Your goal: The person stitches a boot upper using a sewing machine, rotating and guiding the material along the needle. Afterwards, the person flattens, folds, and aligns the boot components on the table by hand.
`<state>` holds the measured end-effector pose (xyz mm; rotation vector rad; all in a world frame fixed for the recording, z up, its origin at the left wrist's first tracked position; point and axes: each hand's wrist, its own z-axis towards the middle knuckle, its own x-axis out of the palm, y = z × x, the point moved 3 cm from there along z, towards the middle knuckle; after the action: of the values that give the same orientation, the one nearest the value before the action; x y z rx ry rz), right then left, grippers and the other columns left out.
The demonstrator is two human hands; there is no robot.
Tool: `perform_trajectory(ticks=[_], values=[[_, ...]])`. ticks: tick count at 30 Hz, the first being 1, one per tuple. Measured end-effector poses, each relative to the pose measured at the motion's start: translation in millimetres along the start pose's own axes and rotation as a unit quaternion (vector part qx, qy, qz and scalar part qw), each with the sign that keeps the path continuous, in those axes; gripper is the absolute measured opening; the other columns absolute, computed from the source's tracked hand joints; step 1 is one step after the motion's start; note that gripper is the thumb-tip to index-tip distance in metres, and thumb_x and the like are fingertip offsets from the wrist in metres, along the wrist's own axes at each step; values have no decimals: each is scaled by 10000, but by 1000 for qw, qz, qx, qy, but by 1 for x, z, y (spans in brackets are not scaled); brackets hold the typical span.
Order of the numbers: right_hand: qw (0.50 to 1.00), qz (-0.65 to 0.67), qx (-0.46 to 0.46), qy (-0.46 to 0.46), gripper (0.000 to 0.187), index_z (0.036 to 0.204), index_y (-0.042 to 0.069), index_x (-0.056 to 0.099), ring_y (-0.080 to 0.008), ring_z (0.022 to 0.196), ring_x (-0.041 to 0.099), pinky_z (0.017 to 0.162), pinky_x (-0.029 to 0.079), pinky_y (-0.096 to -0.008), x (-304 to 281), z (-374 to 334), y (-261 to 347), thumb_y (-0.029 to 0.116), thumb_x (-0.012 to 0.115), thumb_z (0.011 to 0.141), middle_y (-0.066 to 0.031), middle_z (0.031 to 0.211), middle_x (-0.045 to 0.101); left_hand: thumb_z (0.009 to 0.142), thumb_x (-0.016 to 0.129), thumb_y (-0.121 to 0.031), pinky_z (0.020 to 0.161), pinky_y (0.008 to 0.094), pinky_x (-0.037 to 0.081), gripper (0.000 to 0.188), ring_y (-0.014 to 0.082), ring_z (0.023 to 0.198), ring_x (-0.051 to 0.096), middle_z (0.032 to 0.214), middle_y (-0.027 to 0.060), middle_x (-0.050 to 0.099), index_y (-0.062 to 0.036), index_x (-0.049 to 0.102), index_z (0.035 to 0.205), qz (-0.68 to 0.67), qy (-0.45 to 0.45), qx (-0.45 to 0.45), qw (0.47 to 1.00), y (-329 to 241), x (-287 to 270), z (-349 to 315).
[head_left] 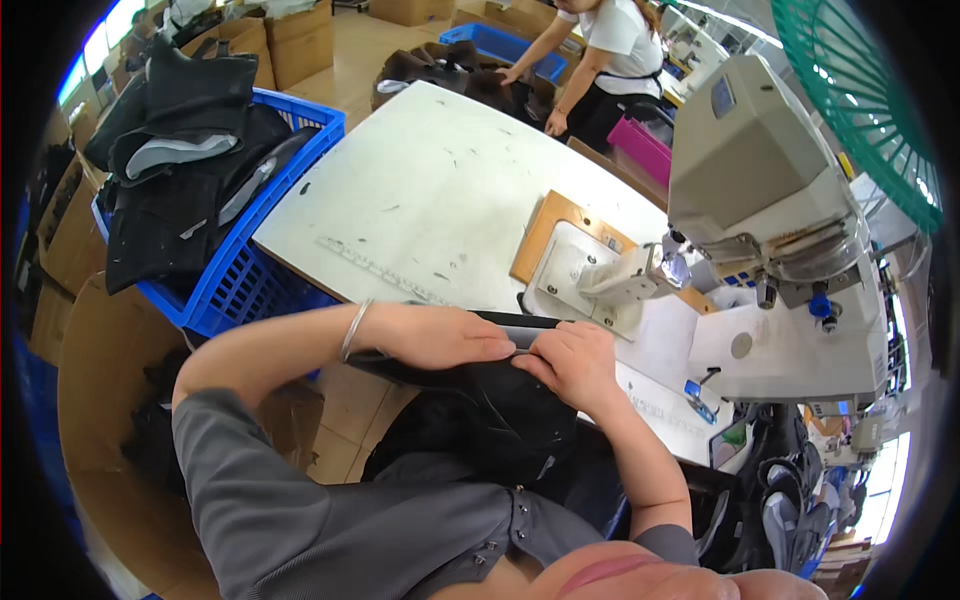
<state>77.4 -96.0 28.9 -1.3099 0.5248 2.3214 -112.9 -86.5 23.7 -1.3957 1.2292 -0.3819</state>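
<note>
A black fabric piece (505, 405) with a grey strip along its upper edge hangs over the front edge of the white table (400, 190) and down toward my lap. My left hand (445, 337) pinches that edge from the left, its thumb and fingers pressed together. Close beside it, my right hand (577, 365) grips the same edge with bent fingers. Both hands are in front of the arm of an industrial sewing machine (760, 160), apart from its needle area. The underside of the fabric is hidden.
At the left, a blue plastic crate (225, 285) holds stacked black fabric pieces (170, 220); a cardboard box (130, 500) stands below it. Small scissors (700, 402) lie on the table's right. A green fan guard (860, 100) looms upper right. Across the table, another person (615, 50) handles dark pieces.
</note>
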Motion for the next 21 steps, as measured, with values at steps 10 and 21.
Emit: perform_trajectory(ticks=[10,21], values=[[984,-26,-175,27,446,500,144,399,-184,479,422,461,319,-301,-61,-23,3,309,781,659,-1,482,343,863,516,-7,942,322,437,366,219,1079,586,1172,140,624,-15,561,1226,-168,-44,125,977,28,77,96],[984,-54,-164,-44,385,554,121,424,-186,450,391,434,290,-302,-78,-41,-37,293,742,687,-2,517,374,761,644,-361,1121,476,216,474,115,1345,345,1430,-81,413,-214,545,1200,501,-263,293,771,14,56,94]])
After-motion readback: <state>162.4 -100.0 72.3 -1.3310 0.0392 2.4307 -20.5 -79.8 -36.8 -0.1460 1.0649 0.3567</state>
